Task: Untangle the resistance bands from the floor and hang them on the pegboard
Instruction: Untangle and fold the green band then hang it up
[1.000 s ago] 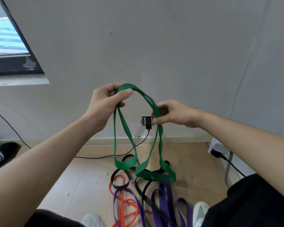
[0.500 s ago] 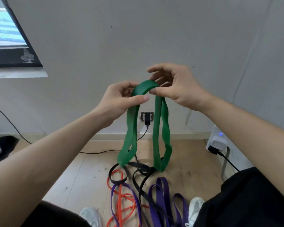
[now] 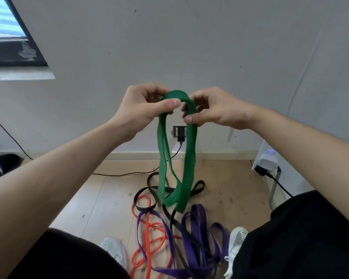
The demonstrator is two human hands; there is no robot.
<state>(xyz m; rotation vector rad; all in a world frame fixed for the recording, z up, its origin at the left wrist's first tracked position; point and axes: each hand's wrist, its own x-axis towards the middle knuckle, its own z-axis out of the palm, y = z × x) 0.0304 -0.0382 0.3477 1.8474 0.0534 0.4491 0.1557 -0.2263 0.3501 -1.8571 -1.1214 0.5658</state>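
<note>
Pinching top bend of green band [image 3: 190, 158] w/ L hand [image 3: 141, 111] & R hand [image 3: 220, 112], thumbs against curled fingers. Hanging doubled below both grips, near tangle [image 3: 195, 228].

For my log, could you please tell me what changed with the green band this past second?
The right hand rose from a side strand of the green band to its top, beside the left hand, whose grip held. The other bands stay on the floor.

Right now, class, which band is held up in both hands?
The green band: the left hand and right hand pinch its top. The black band, orange band and purple band lie tangled on the floor.
</note>
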